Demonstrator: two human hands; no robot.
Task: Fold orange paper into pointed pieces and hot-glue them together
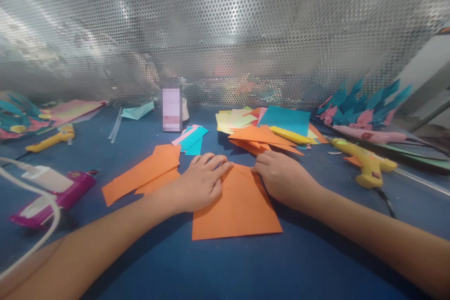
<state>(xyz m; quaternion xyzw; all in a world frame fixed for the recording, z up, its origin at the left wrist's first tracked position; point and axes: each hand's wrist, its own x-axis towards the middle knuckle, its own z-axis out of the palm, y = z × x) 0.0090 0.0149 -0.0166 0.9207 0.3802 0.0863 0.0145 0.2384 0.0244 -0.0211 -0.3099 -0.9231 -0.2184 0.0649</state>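
An orange paper sheet (239, 211) lies on the blue table in front of me, its far corners folded in to a point. My left hand (202, 180) rests flat on its left part, fingers stretched out and pressing the fold. My right hand (279, 176) sits at the sheet's upper right edge with its fingers curled down onto the paper. More orange paper pieces (144, 173) lie just left of my left hand.
A stack of coloured paper (267, 129) lies behind the hands. A yellow glue gun (365, 161) is at the right, another glue gun (52, 139) at the left. A magenta device (52, 197) with a white cable sits near left. Folded paper flowers (362, 105) lie along the perforated metal wall (225, 33).
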